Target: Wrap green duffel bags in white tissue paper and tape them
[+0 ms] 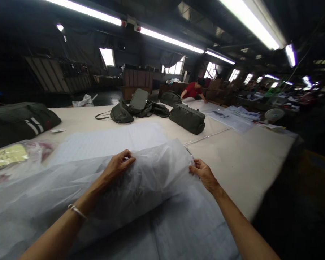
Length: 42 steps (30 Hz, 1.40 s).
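A large translucent plastic bag (154, 173) lies across the near part of the table, with something dark showing faintly through it. My left hand (121, 162) pinches the upper edge of the plastic near its middle. At the bag's right end, my right hand (202, 171) has its fingers closed on the corner of the plastic. Under and behind the bag lie pale sheets (111, 141). What is inside the bag cannot be made out clearly.
A dark green duffel bag (188, 117) and smaller green bags (121, 112) stand farther back on the table (246, 159). Another striped green bag (18, 121) is at the left, near plastic with a yellow label (8, 156). A person in red (192, 90) leans over the far end.
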### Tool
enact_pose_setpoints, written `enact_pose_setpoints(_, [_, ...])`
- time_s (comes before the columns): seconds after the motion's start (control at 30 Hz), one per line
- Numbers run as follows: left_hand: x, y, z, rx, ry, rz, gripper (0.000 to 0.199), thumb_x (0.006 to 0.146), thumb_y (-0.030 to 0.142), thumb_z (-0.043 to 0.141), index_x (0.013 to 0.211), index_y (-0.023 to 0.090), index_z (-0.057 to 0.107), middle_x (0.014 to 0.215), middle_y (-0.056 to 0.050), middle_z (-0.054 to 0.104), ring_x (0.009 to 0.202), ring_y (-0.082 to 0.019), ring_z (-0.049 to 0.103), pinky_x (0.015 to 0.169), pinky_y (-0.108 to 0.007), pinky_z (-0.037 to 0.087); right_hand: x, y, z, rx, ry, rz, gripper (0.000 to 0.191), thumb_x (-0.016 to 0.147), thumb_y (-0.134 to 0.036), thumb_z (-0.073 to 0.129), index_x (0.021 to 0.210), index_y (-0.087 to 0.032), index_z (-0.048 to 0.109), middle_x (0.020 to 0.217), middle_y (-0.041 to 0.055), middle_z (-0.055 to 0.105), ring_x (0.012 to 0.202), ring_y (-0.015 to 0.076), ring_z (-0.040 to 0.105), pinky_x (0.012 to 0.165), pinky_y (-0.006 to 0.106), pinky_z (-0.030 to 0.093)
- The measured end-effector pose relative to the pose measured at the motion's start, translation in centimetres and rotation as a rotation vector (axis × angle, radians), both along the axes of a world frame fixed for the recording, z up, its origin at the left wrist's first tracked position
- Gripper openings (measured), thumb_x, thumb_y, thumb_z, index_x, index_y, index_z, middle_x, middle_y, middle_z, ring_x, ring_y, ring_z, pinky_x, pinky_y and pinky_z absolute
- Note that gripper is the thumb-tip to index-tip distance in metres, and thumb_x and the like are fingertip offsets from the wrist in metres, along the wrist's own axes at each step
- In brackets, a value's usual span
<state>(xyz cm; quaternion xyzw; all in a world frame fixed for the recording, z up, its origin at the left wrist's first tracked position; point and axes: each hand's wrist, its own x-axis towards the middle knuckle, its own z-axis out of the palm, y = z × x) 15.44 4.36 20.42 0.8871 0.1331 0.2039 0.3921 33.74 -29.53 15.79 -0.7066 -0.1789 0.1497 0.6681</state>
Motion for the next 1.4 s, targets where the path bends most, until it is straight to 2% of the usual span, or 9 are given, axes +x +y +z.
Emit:
enact_pose_setpoints(0.17, [0.4, 0.0, -0.5, 0.037, 0.038, 0.005, 0.025, 0.078, 0.046, 0.051, 0.074, 0.022, 0.051, 0.065, 0.004, 0.053, 0.066, -0.017, 0.051, 0.063, -0.028, 0.037, 1.9, 1.9, -1.2, -0.252, -0.178, -0.250, 0.060, 0.068, -0.054, 0.068, 0.114, -0.017, 0.054, 0.093, 0.0068, 0.067, 0.079, 0.0220, 0.062, 0.078, 0.040, 0.052])
enact_pose_setpoints(0.3, [0.6, 0.1, -1.0, 0.049, 0.026, 0.022, 0.017, 0.076, 0.038, 0.053, 0.072, 0.022, 0.050, 0.064, 0.004, 0.053, 0.066, -0.017, 0.051, 0.063, -0.029, 0.035, -1.8, 3.7, 0.1, -0.264, -0.656, -0.453, 0.040, 0.087, -0.046, 0.052, 0.116, -0.019, 0.056, 0.117, 0.0145, 0.062, 0.107, 0.0280, 0.059, 0.098, 0.048, 0.046])
enact_pose_setpoints(0.4, [0.7, 0.0, -1.4, 0.046, 0.008, 0.035, 0.015, 0.075, 0.035, 0.053, 0.071, 0.022, 0.050, 0.064, 0.004, 0.054, 0.065, -0.017, 0.052, 0.062, -0.029, 0.035, -6.3, 6.6, 1.9, -0.243, -1.080, -0.092, 0.034, 0.095, -0.036, 0.047, 0.125, -0.025, 0.056, 0.128, 0.0114, 0.061, 0.126, 0.0282, 0.051, 0.109, 0.050, 0.038])
enact_pose_setpoints(0.5, [0.9, 0.1, -1.9, 0.045, -0.009, 0.042, 0.015, 0.076, 0.035, 0.054, 0.071, 0.021, 0.051, 0.064, 0.004, 0.056, 0.063, -0.016, 0.053, 0.061, -0.029, 0.037, -8.8, 10.8, 2.9, -0.382, -1.297, 0.362, 0.051, 0.093, -0.043, 0.052, 0.142, -0.029, 0.044, 0.150, 0.0061, 0.044, 0.143, 0.0314, 0.031, 0.118, 0.057, 0.022])
enact_pose_setpoints(0.7, [-0.1, 0.4, -0.4, 0.101, -0.144, 0.093, 0.015, 0.086, 0.029, 0.048, 0.093, 0.020, 0.056, 0.091, -0.004, 0.066, 0.085, -0.020, 0.062, 0.077, -0.034, 0.048, -7.2, 16.0, 2.4, -0.601, -1.101, 0.493, 0.059, 0.093, -0.059, 0.045, 0.144, -0.028, 0.042, 0.149, 0.0063, 0.046, 0.141, 0.0301, 0.036, 0.119, 0.057, 0.021])
enact_pose_setpoints(0.8, [-2.2, -1.8, 0.7, 0.392, -0.239, 0.092, 0.016, 0.092, 0.024, 0.043, 0.097, 0.021, 0.058, 0.100, -0.007, 0.065, 0.097, -0.023, 0.060, 0.088, -0.040, 0.046, -6.8, 16.0, 2.2, -0.629, -1.064, 0.521, 0.062, 0.092, -0.062, 0.044, 0.144, -0.028, 0.042, 0.150, 0.0062, 0.045, 0.141, 0.0296, 0.036, 0.119, 0.056, 0.021])
enact_pose_setpoints(0.93, [-4.3, -6.1, -1.9, 0.754, -0.176, -0.046, 0.021, 0.091, 0.014, 0.046, 0.103, 0.022, 0.061, 0.098, -0.006, 0.069, 0.088, -0.023, 0.062, 0.080, -0.038, 0.049, -6.7, 15.8, 2.3, -0.666, -1.047, 0.552, 0.057, 0.095, -0.054, 0.043, 0.146, -0.028, 0.039, 0.151, 0.0054, 0.043, 0.142, 0.0280, 0.034, 0.119, 0.055, 0.019])
enact_pose_setpoints(1.1, [-3.7, -6.6, -6.5, 0.928, -0.152, 0.063, 0.047, 0.089, 0.019, 0.050, 0.135, 0.018, 0.047, 0.134, -0.011, 0.059, 0.120, -0.027, 0.056, 0.101, -0.044, 0.044, -5.6, 15.7, 3.2, -0.665, -1.006, 0.658, 0.054, 0.098, -0.050, 0.037, 0.147, -0.027, 0.038, 0.152, 0.0057, 0.041, 0.142, 0.0254, 0.035, 0.120, 0.051, 0.022])
enact_pose_setpoints(1.4, [-1.9, -4.3, -5.6, 0.901, -0.042, 0.129, 0.051, 0.094, 0.045, 0.051, 0.136, 0.017, 0.050, 0.134, -0.015, 0.059, 0.120, -0.031, 0.057, 0.100, -0.050, 0.043, -1.5, 13.3, 2.6, -0.666, -0.962, 0.464, 0.056, 0.096, -0.059, 0.035, 0.141, -0.028, 0.046, 0.150, 0.0072, 0.044, 0.141, 0.0262, 0.036, 0.118, 0.051, 0.025])
